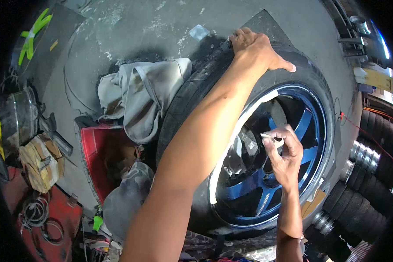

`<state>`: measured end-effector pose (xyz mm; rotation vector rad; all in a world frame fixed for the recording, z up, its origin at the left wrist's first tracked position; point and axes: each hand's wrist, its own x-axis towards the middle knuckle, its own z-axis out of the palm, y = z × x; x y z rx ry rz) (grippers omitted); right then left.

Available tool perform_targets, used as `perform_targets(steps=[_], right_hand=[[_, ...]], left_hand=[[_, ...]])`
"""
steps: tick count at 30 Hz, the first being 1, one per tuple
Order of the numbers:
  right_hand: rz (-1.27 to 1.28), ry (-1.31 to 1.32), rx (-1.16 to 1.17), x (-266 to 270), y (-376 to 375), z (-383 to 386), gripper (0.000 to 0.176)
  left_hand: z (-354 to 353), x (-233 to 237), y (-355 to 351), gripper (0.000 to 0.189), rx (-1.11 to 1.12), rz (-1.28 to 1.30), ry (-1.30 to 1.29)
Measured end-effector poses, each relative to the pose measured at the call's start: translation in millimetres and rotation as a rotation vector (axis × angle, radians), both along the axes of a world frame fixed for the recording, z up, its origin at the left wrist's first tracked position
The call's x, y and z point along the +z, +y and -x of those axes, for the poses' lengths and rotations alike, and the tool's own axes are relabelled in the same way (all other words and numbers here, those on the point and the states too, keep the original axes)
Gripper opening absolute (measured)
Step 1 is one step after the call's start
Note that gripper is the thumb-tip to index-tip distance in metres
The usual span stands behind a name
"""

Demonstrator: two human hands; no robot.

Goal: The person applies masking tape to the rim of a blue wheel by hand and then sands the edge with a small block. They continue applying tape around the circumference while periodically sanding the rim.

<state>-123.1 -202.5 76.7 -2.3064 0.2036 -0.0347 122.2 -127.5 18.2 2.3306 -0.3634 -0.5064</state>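
A black tyre on a blue spoked wheel lies before me. My left hand is on its far side, fingers curled over the tread and thumb stretched along the sidewall. White masking tape follows the left part of the rim, partly hidden by my left forearm. Over the spokes, my right hand pinches a small, curled, pale strip of tape between thumb and fingers. Behind that hand, crumpled clear and dark scraps show among the spokes.
A grey cloth drapes beside the tyre, above a red bin. At left sit a taped cardboard box and coiled cable. Stacked tyres and metal rims line the right. Green gloves lie at upper left.
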Motion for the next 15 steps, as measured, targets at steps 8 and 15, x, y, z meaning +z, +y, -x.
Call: perform_targets(steps=[8, 15], right_hand=[[-0.434, 0.171, -0.338, -17, 45, -7, 0.012], [-0.497, 0.158, -0.297, -23, 59, -22, 0.015]], left_hand=[[-1, -5, 1, 0.137, 0.006, 0.026, -0.036], [-1, -2, 5, 0.128, -0.017, 0.024, -0.016]])
